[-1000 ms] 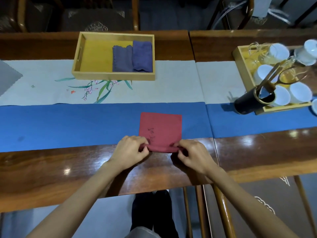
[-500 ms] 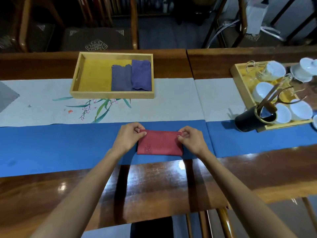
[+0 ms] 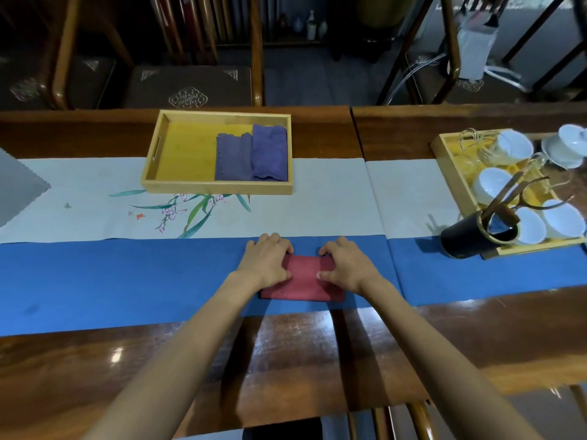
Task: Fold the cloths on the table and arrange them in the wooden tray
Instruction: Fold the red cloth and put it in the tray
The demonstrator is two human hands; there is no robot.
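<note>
A red cloth (image 3: 304,281), folded in half into a wide rectangle, lies on the blue strip of the table runner. My left hand (image 3: 266,261) rests on its left end and my right hand (image 3: 346,264) on its right end, fingers curled over the far edge and thumbs pressing the top. Beyond it stands the wooden tray (image 3: 152,154). Two folded cloths lie side by side in its right half: a grey-blue cloth (image 3: 233,158) and a purple cloth (image 3: 270,154). The tray's left half shows bare yellow bottom.
A grey cloth (image 3: 19,182) lies flat at the far left of the runner. At the right, a second tray (image 3: 444,150) holds white cups and glassware, with a black holder (image 3: 467,239) of tea tools in front. Chairs stand behind the table.
The red cloth's near edge was lifted and folded away from me onto its far edge, halving it. Both hands then settled flat on the folded cloth's ends.
</note>
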